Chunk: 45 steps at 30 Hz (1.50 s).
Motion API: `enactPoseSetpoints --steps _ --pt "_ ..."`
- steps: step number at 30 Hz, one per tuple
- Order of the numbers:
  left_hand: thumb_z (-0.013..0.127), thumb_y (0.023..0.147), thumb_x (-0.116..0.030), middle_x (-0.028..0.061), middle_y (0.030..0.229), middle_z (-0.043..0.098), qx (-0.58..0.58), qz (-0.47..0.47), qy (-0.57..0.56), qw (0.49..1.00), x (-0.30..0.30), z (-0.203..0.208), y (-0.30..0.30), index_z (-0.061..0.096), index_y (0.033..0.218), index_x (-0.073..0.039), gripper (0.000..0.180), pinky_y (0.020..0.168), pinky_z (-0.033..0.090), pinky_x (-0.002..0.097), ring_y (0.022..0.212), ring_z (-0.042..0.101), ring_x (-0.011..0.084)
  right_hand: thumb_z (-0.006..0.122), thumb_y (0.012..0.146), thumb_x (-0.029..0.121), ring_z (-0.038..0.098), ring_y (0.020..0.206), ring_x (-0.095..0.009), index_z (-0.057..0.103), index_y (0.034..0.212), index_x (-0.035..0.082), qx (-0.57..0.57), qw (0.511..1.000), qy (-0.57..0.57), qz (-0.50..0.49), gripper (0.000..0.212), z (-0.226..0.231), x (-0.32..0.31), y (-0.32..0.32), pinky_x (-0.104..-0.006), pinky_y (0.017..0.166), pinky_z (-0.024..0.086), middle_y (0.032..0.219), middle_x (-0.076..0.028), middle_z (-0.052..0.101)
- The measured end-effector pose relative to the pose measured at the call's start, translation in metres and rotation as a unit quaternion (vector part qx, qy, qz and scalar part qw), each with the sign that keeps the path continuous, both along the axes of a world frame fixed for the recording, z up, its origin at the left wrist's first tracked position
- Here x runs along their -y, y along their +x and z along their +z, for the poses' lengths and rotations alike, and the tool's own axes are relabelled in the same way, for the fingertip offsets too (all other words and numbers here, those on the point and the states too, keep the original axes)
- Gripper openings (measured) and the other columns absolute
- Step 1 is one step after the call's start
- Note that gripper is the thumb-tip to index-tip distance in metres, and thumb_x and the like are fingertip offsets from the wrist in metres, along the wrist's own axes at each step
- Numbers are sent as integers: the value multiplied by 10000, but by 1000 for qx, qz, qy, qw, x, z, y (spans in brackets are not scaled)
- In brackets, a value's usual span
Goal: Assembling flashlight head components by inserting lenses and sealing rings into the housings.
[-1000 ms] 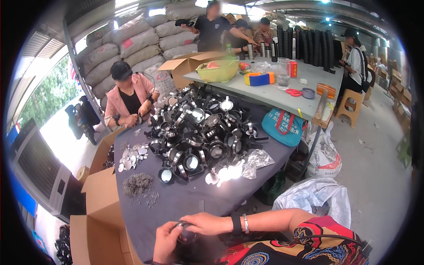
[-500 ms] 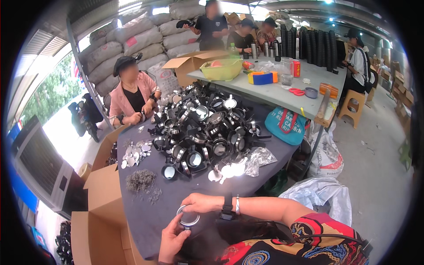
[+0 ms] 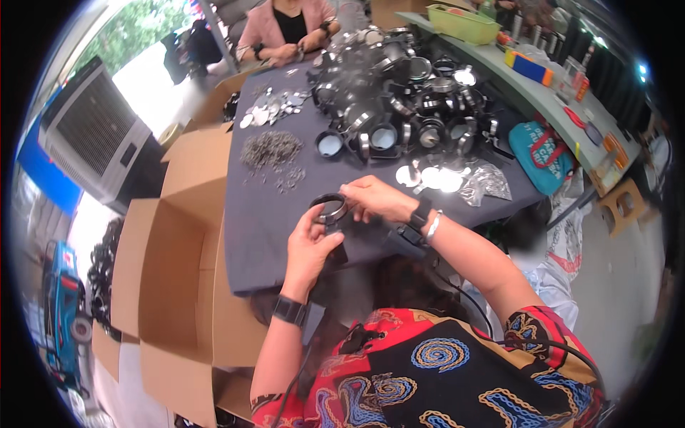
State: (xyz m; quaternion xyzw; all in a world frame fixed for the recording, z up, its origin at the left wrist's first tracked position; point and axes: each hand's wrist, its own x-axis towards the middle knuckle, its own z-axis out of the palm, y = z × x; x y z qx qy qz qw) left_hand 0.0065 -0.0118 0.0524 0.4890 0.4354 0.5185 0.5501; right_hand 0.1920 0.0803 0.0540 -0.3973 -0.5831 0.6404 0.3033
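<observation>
Over the near part of the dark-covered table, my left hand (image 3: 308,250) grips a round black-and-silver lid ring (image 3: 335,214) with an open middle. Its fingers and thumb close on the left and lower side. My right hand (image 3: 382,198) has bent fingers at the ring's upper right rim; whether a small part sits between those fingertips is hidden. Beyond lies a heap of similar black-and-silver lids (image 3: 432,103), partly blurred. Small grey metal pieces (image 3: 271,148) form a pile left of it. Shiny discs (image 3: 432,177) and a clear plastic bag (image 3: 486,184) lie nearer me.
More silver discs (image 3: 267,113) lie at the table's far left. An open cardboard box (image 3: 178,278) stands against the left edge, with an air cooler (image 3: 100,132) behind. A co-worker in a pink jacket (image 3: 258,30) sits across. A teal bag (image 3: 539,157) hangs at the right.
My view has tipped down and turned left. The right hand has shifted from across the ring's top to its right rim, and the ring is more tilted. My left hand still grips it.
</observation>
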Motion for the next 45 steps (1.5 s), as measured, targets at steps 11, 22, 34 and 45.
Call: enactPoseSetpoints --steps 11,22,34,45 --pt "700 781 5 34 797 611 -9 58 4 998 -6 -36 -19 446 1293 2 571 461 432 186 602 548 41 570 862 139 594 591 -115 639 1012 -61 136 984 112 -13 260 2 -14 -27 -255 455 465 786 -88 652" --pt "723 763 -26 -63 745 422 -32 64 34 997 -12 -38 -4 521 1239 -9 517 580 350 183 663 395 30 548 752 87 639 907 -374 677 929 14 297 849 437 23 230 -15 -107 -78 -435 810 505 910 -215 664" --pt "666 754 66 -37 712 469 14 89 47 995 -10 -48 -9 493 1222 14 501 468 422 170 581 455 28 698 598 63 642 677 -348 670 697 27 340 800 475 137 109 -31 -129 -102 -410 602 494 675 -172 640" --pt "588 804 49 -11 719 506 -25 85 38 995 -3 -37 -12 468 1249 18 462 416 399 194 566 483 45 639 631 48 636 708 -309 641 716 22 282 845 438 123 89 -10 -94 -72 -392 635 481 701 -137 635"
